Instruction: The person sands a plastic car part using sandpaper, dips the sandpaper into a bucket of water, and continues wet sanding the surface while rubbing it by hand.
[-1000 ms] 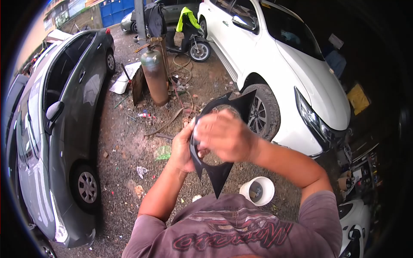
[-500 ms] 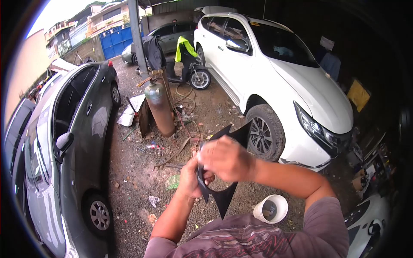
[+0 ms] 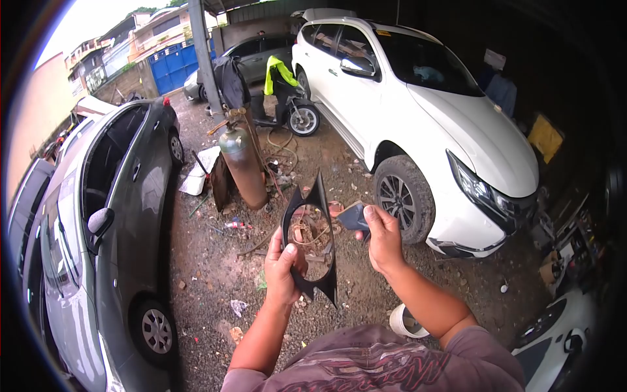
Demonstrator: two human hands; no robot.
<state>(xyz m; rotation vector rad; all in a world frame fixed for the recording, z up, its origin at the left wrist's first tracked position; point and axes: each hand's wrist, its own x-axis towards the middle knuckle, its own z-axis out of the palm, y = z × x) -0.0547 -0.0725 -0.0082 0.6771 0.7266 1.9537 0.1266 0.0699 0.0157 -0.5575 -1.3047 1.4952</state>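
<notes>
My left hand (image 3: 282,273) grips the left side of a black trim piece (image 3: 320,285), thumb on its face. The piece has a large oval opening and pointed corners, and is held upright in front of my chest; the gravel shows through the opening. To its right, my right hand (image 3: 386,243) pinches a dark grey sheet of sandpaper (image 3: 353,216) between thumb and fingers. The sheet looks folded and is apart from the trim. The fingers behind it are partly hidden.
A white SUV (image 3: 450,130) stands ahead to the right, a grey sedan (image 3: 124,176) on the left. A gas cylinder (image 3: 243,171) with hoses and a scooter (image 3: 302,117) are farther back. A white bucket (image 3: 403,323) sits on the gravel, partly behind my right forearm.
My right hand has moved off the trim piece to the right, bringing the sandpaper into view. The trim has been turned more upright in my left hand.
</notes>
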